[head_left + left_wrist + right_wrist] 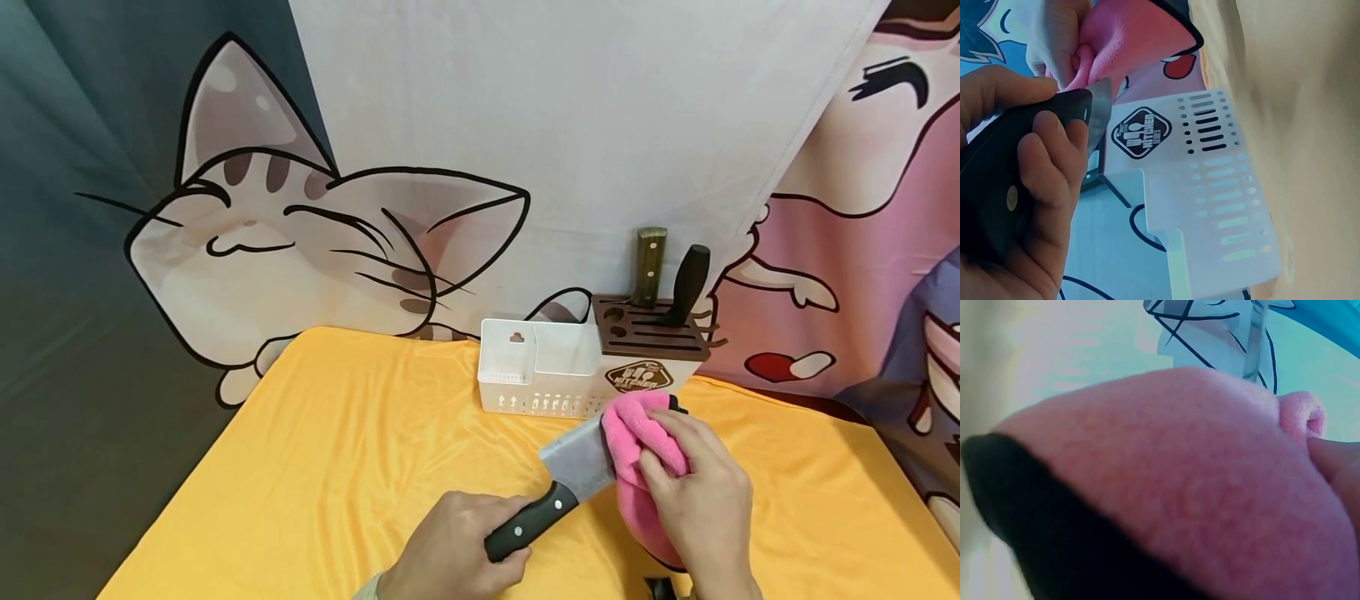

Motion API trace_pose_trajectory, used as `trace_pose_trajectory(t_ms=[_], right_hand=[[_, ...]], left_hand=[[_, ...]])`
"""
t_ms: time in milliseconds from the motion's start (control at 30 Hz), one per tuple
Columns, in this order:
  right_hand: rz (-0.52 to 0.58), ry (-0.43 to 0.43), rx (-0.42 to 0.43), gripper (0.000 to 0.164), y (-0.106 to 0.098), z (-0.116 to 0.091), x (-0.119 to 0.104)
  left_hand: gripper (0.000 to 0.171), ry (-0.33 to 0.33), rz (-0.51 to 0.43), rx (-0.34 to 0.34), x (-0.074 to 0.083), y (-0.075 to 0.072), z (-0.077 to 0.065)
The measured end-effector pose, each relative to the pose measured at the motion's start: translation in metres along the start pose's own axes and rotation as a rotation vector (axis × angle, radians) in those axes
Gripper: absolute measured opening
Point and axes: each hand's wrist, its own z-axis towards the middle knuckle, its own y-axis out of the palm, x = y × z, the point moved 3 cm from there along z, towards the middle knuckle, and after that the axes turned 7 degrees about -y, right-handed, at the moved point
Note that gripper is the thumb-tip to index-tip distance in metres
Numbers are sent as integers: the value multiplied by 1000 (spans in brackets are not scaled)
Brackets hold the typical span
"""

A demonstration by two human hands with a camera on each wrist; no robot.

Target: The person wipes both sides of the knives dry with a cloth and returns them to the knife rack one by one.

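My left hand [461, 542] grips the black riveted handle of a cleaver [577, 460], its broad blade tilted up and to the right. In the left wrist view the fingers wrap round that handle [997, 169]. A pink cloth [637, 492] with a dark edge lies over the far end of the blade, hiding it. My right hand [701, 492] pinches the cloth there, thumb and fingers bunching it. The cloth [1179, 475] fills most of the right wrist view, with only a bit of the right hand [1341, 462] showing at the edge.
Behind the cleaver stands a white knife holder [540, 404] with a brown slotted top [645, 333]. A wooden-handled knife [651, 258] and a black-handled one [688, 283] stand in it. A small black object [660, 588] lies at the front of the yellow tablecloth [337, 467].
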Motion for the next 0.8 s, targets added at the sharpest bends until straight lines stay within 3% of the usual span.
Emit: trace_pose_trajectory(t_ms=[133, 433, 800], right_hand=[[-3, 14, -17, 41, -1, 0, -1], [16, -51, -63, 39, 2, -1, -9], [107, -198, -139, 41, 7, -4, -21]], left_hand=[[35, -9, -17, 22, -2, -2, 0], [36, -65, -9, 61, -7, -7, 0], [37, -16, 0, 148, -10, -11, 1]])
